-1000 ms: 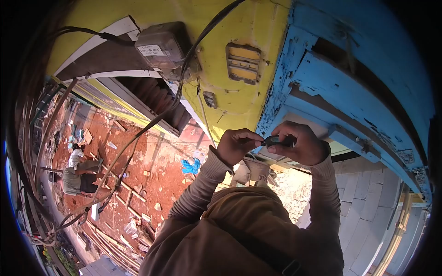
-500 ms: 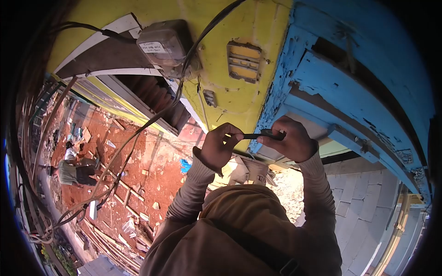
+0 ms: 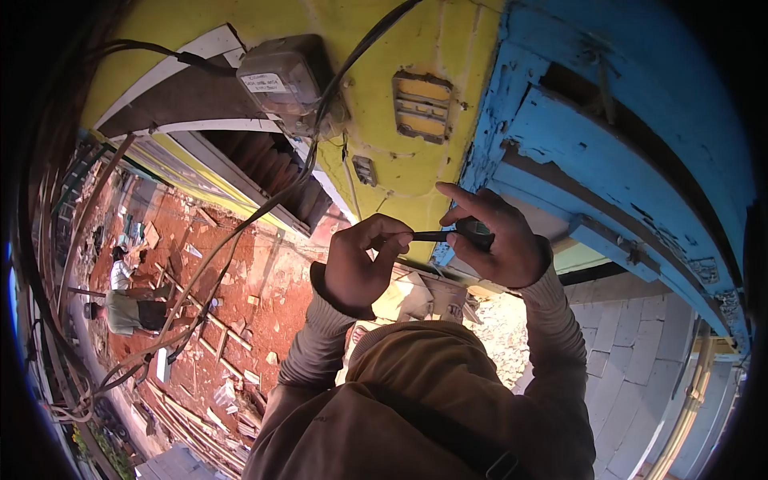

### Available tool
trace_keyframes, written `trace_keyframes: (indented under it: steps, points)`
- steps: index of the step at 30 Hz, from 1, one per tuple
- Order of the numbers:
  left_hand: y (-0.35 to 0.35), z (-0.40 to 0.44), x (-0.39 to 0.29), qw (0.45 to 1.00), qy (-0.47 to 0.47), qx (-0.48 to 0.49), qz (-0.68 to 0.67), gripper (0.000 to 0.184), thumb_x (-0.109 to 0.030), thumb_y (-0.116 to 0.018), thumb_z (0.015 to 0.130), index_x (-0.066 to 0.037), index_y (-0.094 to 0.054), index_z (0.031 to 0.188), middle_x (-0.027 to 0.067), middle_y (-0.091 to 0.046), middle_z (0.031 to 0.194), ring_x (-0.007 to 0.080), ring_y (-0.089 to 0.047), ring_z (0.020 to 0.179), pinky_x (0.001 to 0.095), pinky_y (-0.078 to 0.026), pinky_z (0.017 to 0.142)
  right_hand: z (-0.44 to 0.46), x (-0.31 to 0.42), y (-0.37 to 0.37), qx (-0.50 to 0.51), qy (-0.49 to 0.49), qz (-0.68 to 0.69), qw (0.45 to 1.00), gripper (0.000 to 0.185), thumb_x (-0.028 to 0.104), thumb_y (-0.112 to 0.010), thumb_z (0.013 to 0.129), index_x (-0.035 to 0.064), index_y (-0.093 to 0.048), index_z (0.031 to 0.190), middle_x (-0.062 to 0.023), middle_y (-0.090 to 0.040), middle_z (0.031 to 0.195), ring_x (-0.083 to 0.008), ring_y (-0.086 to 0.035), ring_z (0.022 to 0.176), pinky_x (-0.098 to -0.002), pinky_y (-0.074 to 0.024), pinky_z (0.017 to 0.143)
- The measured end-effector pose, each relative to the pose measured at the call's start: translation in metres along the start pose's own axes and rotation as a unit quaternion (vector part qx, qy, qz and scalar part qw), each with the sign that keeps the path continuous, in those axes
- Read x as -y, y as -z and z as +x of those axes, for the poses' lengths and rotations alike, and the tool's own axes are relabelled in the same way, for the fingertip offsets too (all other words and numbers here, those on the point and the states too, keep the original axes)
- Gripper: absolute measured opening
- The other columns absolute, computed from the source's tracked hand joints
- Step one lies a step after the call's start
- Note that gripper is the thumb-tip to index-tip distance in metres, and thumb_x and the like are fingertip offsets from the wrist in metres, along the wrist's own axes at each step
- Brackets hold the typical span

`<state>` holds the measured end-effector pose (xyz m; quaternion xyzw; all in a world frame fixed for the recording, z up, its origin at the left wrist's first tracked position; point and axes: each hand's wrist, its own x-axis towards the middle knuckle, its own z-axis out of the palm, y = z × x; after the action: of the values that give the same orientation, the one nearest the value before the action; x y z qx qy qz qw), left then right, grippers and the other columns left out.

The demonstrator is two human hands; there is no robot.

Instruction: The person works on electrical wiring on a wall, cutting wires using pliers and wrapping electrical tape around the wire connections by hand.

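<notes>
Head view: the left hand [image 3: 358, 262] has thumb and index fingers pinched closed on the end of a black strip [image 3: 430, 237]. The strip spans to the right hand [image 3: 510, 244], whose thumb secures a dark roll [image 3: 479, 233], index finger extended clear. Both items hang before the yellow wall [image 3: 412, 180], beside blue framing [image 3: 552, 192].

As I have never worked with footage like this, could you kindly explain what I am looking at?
There is no machine here: these are a person's bare left hand and right hand. One camera worn on the head looks forward and down; its wide lens bends straight edges. A thin dark strip spans the hands, held up in the air; its left end is pinched, but I cannot tell what it is. Ahead is a yellow wall bearing a box. Poles and scraps lie on the reddish ground at left.
</notes>
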<state>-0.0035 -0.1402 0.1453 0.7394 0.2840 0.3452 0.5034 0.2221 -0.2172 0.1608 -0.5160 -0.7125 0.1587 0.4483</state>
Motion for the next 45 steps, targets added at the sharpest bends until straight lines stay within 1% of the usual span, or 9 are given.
trace_keyframes:
  steps: [7,11,16,19,28,31,40,42,45]
  points:
    - [0.0,0.011,0.033,0.993,-0.054,-0.076,0.065,0.006,-0.004,-0.062,0.094,0.002,-0.062,0.097,0.007,-0.065,0.092,0.0123,-0.063,0.08,0.0269,-0.052,0.071,0.02,-0.016,-0.015,0.055,0.046,-0.109,0.992,0.013,0.013,-0.068,0.084,0.0042,-0.07,0.093,-0.0109,-0.068,0.084,-0.0308,-0.062,0.078,-0.0389,-0.0498,0.074]
    - [0.004,0.017,0.066,0.988,-0.036,-0.146,0.039,0.006,-0.002,-0.062,0.091,0.001,-0.064,0.097,0.0105,-0.067,0.092,0.0177,-0.066,0.084,0.0304,-0.053,0.076,0.025,-0.04,-0.049,0.015,0.014,-0.093,0.995,0.016,0.018,-0.069,0.084,0.0037,-0.07,0.091,-0.0112,-0.068,0.085,-0.0311,-0.063,0.078,-0.0396,-0.05,0.074]
    - [0.019,0.017,0.09,0.988,0.018,-0.154,0.013,0.011,-0.004,-0.061,0.094,0.006,-0.063,0.097,0.01,-0.069,0.085,0.0129,-0.065,0.08,0.0279,-0.052,0.074,0.034,-0.05,-0.068,-0.011,-0.029,-0.084,0.996,0.022,0.024,-0.07,0.084,0.004,-0.072,0.093,-0.0126,-0.07,0.088,-0.0315,-0.066,0.082,-0.0389,-0.0519,0.076]
    - [0.025,0.029,0.095,0.985,0.032,-0.162,-0.051,0.011,-0.004,-0.061,0.094,0.006,-0.064,0.097,0.01,-0.07,0.085,0.0123,-0.065,0.079,0.0258,-0.051,0.073,0.044,-0.058,-0.076,-0.017,-0.044,-0.048,0.998,0.025,0.022,-0.073,0.083,0.0018,-0.071,0.097,-0.0144,-0.07,0.086,-0.0298,-0.068,0.079,-0.0365,-0.0524,0.072]
    - [0.046,0.05,0.13,0.981,-0.004,-0.193,-0.038,0.009,-0.006,-0.065,0.093,0.002,-0.065,0.097,0.0063,-0.068,0.086,0.0115,-0.065,0.079,0.0254,-0.053,0.069,0.066,-0.072,-0.103,-0.059,-0.08,-0.039,0.994,0.025,0.027,-0.075,0.084,0.0028,-0.072,0.089,-0.0124,-0.071,0.084,-0.023,-0.07,0.075,-0.0325,-0.053,0.069]
    - [0.048,0.052,0.128,0.976,0.026,-0.191,-0.103,0.008,-0.006,-0.065,0.093,0.002,-0.063,0.095,0.0071,-0.069,0.085,0.0115,-0.064,0.077,0.0264,-0.052,0.071,0.068,-0.068,-0.099,0.008,-0.169,-0.039,0.985,0.029,0.03,-0.078,0.082,0.0024,-0.07,0.088,-0.0098,-0.069,0.079,-0.018,-0.067,0.071,-0.0309,-0.052,0.067]
    - [0.056,0.056,0.114,0.978,0.004,-0.177,-0.111,0.008,-0.005,-0.064,0.094,0.002,-0.064,0.097,0.0054,-0.067,0.083,0.0111,-0.063,0.076,0.0253,-0.052,0.069,0.074,-0.066,-0.084,-0.017,-0.082,0.028,0.996,0.031,0.027,-0.082,0.08,0.0018,-0.066,0.088,-0.0082,-0.069,0.081,-0.0148,-0.065,0.073,-0.0304,-0.0507,0.066]
    - [0.051,0.049,0.102,0.981,-0.008,-0.171,-0.095,0.007,-0.004,-0.063,0.094,0.002,-0.064,0.098,0.0048,-0.066,0.083,0.0108,-0.062,0.077,0.0252,-0.052,0.07,0.068,-0.055,-0.078,-0.082,0.01,-0.001,0.997,0.025,0.019,-0.079,0.08,0.0015,-0.068,0.093,-0.0113,-0.069,0.091,-0.0198,-0.066,0.08,-0.0323,-0.0507,0.072]
    - [0.042,0.04,0.068,0.984,-0.01,-0.168,-0.061,0.01,0.002,-0.063,0.092,0.003,-0.063,0.102,0.0042,-0.065,0.085,0.0106,-0.061,0.078,0.0256,-0.052,0.072,0.064,-0.046,-0.062,-0.048,0.096,-0.074,0.992,0.023,0.01,-0.076,0.077,0.0023,-0.069,0.098,-0.0128,-0.068,0.096,-0.026,-0.064,0.085,-0.0346,-0.0495,0.077]
